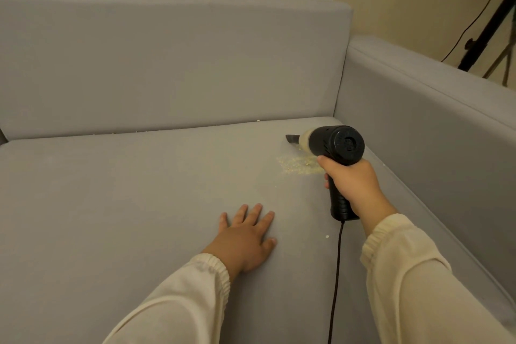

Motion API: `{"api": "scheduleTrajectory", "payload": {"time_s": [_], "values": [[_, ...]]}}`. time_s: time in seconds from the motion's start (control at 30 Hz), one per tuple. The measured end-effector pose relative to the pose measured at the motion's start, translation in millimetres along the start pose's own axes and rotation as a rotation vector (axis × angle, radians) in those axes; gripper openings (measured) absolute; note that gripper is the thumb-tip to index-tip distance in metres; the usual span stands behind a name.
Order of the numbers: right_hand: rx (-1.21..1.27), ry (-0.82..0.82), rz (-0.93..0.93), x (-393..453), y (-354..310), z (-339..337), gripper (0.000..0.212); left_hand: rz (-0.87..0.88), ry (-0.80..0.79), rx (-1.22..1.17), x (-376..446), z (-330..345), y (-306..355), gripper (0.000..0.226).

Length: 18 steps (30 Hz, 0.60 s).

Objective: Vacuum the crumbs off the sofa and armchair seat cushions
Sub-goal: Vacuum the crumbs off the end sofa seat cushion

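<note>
Black plastic is filling the right hand (pixel 352 184): its fingers are curling round the grip of a handheld vacuum (pixel 333 145), clamping it firmly, with the thumb lying up against the motor housing. A clear dust cup (pixel 305 140) is sitting between the housing and the nozzle, and pale yellowish bits are showing inside it. The flat nozzle (pixel 292 137) is pointing toward 9 o'clock, its tip hovering at or just above the grey seat cushion (pixel 139 204); whether it is touching cannot be told. A black cord (pixel 336 274) is hanging from the butt of the grip toward 6 o'clock.

A patch of yellowish crumbs (pixel 297 164) is lying on the cushion at 10 o'clock from the right hand, just beside its thumb and just below the dust cup. One stray crumb (pixel 327 236) is lying at 7 o'clock from that hand, near the cord. A few more specks are sitting along the seam under the back cushion (pixel 167 58).

At 8 o'clock, well apart from the vacuum, the left hand (pixel 247 237) is resting flat on the seat, fingers straight and spread, holding nothing. Cream sleeves (pixel 402 274) are covering both forearms. At 3 o'clock the sofa's armrest (pixel 432 109) is rising.
</note>
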State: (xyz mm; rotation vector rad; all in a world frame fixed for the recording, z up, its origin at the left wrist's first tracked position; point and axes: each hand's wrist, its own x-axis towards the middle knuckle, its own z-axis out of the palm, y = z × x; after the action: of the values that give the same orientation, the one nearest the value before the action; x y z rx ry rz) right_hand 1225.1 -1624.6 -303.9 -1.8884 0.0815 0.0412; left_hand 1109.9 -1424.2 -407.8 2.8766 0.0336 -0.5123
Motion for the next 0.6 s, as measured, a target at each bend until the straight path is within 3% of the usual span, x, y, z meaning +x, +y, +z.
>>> {"api": "scheduleTrajectory", "payload": {"time_s": [0.6], "values": [[-0.013, 0.035, 0.012, -19, 3, -19, 0.017, -0.002, -0.008, -0.002, -3, -1, 0, 0.067]]}}
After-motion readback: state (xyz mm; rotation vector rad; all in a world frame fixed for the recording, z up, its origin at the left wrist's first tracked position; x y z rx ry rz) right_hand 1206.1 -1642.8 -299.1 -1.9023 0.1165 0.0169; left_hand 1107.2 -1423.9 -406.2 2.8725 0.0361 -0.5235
